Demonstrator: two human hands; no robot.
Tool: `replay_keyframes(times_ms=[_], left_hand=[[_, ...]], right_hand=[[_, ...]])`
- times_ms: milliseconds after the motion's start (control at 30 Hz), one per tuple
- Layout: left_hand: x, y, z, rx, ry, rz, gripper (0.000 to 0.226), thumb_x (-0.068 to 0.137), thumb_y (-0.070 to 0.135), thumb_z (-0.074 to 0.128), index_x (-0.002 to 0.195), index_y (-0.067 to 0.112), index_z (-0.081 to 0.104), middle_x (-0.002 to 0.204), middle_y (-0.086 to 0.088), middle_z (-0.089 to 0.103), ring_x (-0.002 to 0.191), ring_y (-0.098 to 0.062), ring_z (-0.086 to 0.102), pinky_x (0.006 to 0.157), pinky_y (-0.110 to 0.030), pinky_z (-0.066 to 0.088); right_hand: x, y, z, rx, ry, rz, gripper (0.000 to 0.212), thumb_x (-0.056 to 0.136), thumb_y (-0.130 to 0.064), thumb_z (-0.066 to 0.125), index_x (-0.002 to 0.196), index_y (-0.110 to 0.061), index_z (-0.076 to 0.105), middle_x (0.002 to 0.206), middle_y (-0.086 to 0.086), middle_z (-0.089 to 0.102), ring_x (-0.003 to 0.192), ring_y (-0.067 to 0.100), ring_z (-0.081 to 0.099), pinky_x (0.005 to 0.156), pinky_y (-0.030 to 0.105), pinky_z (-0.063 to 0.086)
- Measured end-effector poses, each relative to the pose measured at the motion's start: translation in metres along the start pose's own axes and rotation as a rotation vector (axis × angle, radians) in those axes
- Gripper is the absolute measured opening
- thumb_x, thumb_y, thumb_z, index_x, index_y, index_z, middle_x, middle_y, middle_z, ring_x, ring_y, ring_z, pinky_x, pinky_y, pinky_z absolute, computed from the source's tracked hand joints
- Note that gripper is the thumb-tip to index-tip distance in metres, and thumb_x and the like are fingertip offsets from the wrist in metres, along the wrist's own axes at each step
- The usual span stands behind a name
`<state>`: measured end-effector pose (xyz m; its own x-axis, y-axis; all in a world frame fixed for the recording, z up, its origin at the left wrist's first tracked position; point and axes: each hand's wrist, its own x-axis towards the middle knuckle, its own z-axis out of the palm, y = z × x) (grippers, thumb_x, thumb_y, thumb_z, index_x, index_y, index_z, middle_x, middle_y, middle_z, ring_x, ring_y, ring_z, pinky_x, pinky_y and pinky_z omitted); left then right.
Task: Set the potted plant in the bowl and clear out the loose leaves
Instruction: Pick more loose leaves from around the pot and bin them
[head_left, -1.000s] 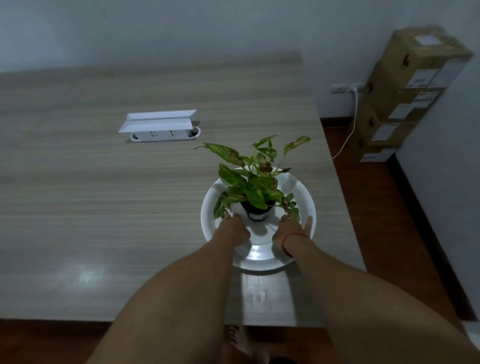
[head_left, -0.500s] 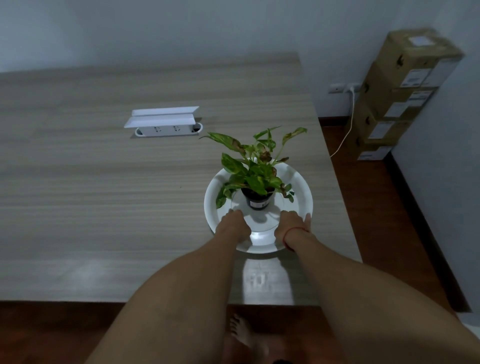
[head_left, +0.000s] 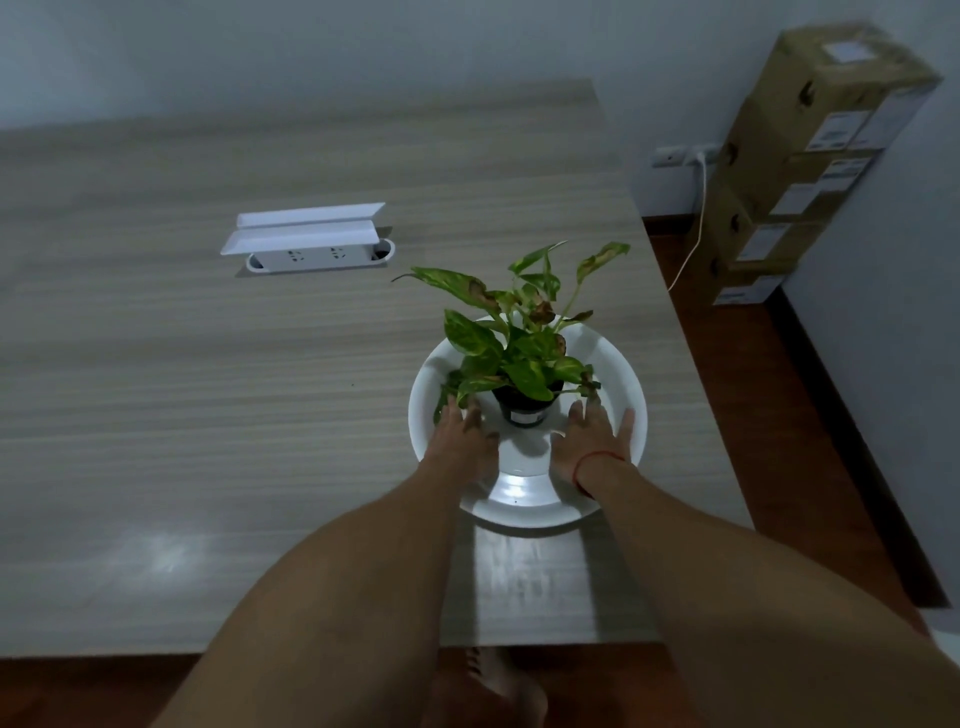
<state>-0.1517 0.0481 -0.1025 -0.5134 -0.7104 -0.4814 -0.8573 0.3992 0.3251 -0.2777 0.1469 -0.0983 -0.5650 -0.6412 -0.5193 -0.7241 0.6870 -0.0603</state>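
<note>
A small potted plant (head_left: 524, 358) with green and yellow leaves, some browned, stands upright in a black pot in the middle of a wide white bowl (head_left: 618, 364) on the wooden table. My left hand (head_left: 464, 434) lies flat inside the bowl just left of the pot, fingers spread under a low leaf. My right hand (head_left: 592, 436), a red string on its wrist, lies flat to the right of the pot, fingers apart. Neither hand holds anything. Any loose leaves in the bowl are hidden by the foliage and my hands.
A white power strip with a raised lid (head_left: 311, 241) sits recessed in the table (head_left: 156, 389) at the back left. The bowl is close to the table's right and near edges. Stacked cardboard boxes (head_left: 800, 171) stand on the floor by the right wall.
Both hands have slid forward inside the bowl and opened flat beside the pot. The plant stays in the bowl.
</note>
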Motion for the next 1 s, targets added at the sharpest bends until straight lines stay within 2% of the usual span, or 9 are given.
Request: replay_keyframes(times_ms=[100, 200, 267, 400, 500, 600, 733, 867, 1000], left_hand=[[-0.009, 0.003, -0.004, -0.026, -0.048, -0.031, 0.072, 0.098, 0.041, 0.042, 0.155, 0.016, 0.004, 0.162, -0.014, -0.005, 0.150, -0.031, 0.006, 0.123, -0.042, 0.014], [-0.019, 0.005, -0.003, 0.005, -0.072, -0.023, 0.075, 0.097, 0.046, 0.044, 0.154, 0.013, 0.009, 0.161, -0.014, 0.007, 0.147, -0.031, 0.019, 0.121, -0.042, 0.023], [-0.024, 0.006, -0.001, 0.019, -0.075, -0.017, 0.077, 0.095, 0.050, 0.044, 0.154, 0.011, 0.013, 0.160, -0.014, 0.015, 0.145, -0.030, 0.025, 0.119, -0.041, 0.027], [-0.028, 0.004, -0.002, 0.053, -0.007, 0.055, 0.086, 0.083, 0.062, 0.055, 0.148, 0.012, 0.029, 0.156, -0.012, 0.022, 0.145, -0.027, 0.022, 0.119, -0.040, 0.027], [-0.023, 0.001, -0.010, 0.147, -0.002, 0.080, 0.100, 0.074, 0.071, 0.058, 0.150, 0.014, 0.026, 0.159, -0.011, 0.014, 0.147, -0.028, 0.016, 0.120, -0.042, 0.023], [-0.011, -0.002, -0.019, 0.248, -0.001, 0.113, 0.116, 0.065, 0.080, 0.058, 0.153, 0.017, 0.017, 0.160, -0.010, 0.011, 0.149, -0.028, 0.010, 0.122, -0.045, 0.019], [0.009, -0.006, -0.024, 0.175, -0.054, 0.105, 0.130, 0.049, 0.082, 0.068, 0.153, 0.025, 0.015, 0.162, -0.002, 0.012, 0.150, -0.024, 0.009, 0.123, -0.042, 0.016], [0.020, -0.005, -0.031, 0.054, -0.110, 0.072, 0.132, 0.040, 0.071, 0.082, 0.150, 0.030, 0.022, 0.158, 0.004, 0.026, 0.146, -0.021, 0.023, 0.122, -0.038, 0.020], [0.019, -0.002, -0.033, 0.059, -0.186, 0.025, 0.139, 0.027, 0.080, 0.077, 0.147, 0.032, 0.028, 0.154, 0.007, 0.034, 0.142, -0.019, 0.033, 0.120, -0.039, 0.027]], right_hand=[[-0.009, 0.002, -0.002, 0.016, 0.020, 0.010, 0.063, 0.100, -0.035, 0.027, 0.154, -0.010, 0.007, 0.162, 0.007, 0.012, 0.151, 0.018, 0.010, 0.119, 0.052, -0.014], [-0.021, 0.002, -0.004, 0.035, 0.031, 0.004, 0.059, 0.098, -0.034, 0.033, 0.150, -0.010, 0.021, 0.148, 0.008, 0.041, 0.144, 0.021, 0.029, 0.121, 0.053, -0.011], [-0.028, 0.003, -0.005, 0.020, 0.024, -0.011, 0.056, 0.097, -0.034, 0.034, 0.148, -0.011, 0.027, 0.143, 0.008, 0.047, 0.140, 0.023, 0.035, 0.121, 0.053, -0.008], [-0.028, 0.005, -0.005, -0.017, 0.042, -0.034, 0.060, 0.100, -0.038, 0.028, 0.153, -0.013, 0.014, 0.162, 0.010, 0.012, 0.151, 0.024, 0.010, 0.121, 0.051, -0.010], [-0.015, 0.008, -0.008, -0.070, 0.058, -0.049, 0.064, 0.100, -0.040, 0.028, 0.154, -0.013, 0.006, 0.163, 0.009, -0.002, 0.152, 0.025, -0.002, 0.121, 0.051, -0.011], [0.002, 0.010, -0.011, -0.156, 0.062, -0.076, 0.066, 0.100, -0.037, 0.028, 0.154, -0.011, 0.001, 0.163, 0.010, -0.007, 0.151, 0.025, -0.007, 0.120, 0.053, -0.011], [0.023, 0.011, -0.008, -0.204, 0.072, -0.112, 0.062, 0.101, -0.034, 0.021, 0.154, -0.011, -0.001, 0.163, 0.008, -0.009, 0.151, 0.024, -0.011, 0.118, 0.052, -0.014], [0.028, 0.010, -0.004, -0.202, 0.104, -0.115, 0.061, 0.100, -0.034, 0.019, 0.154, -0.011, 0.002, 0.163, 0.006, -0.005, 0.152, 0.022, -0.006, 0.118, 0.052, -0.015], [0.024, 0.011, -0.003, -0.196, 0.098, -0.123, 0.059, 0.100, -0.034, 0.020, 0.153, -0.010, 0.011, 0.163, 0.005, 0.001, 0.152, 0.020, -0.001, 0.118, 0.052, -0.014]])
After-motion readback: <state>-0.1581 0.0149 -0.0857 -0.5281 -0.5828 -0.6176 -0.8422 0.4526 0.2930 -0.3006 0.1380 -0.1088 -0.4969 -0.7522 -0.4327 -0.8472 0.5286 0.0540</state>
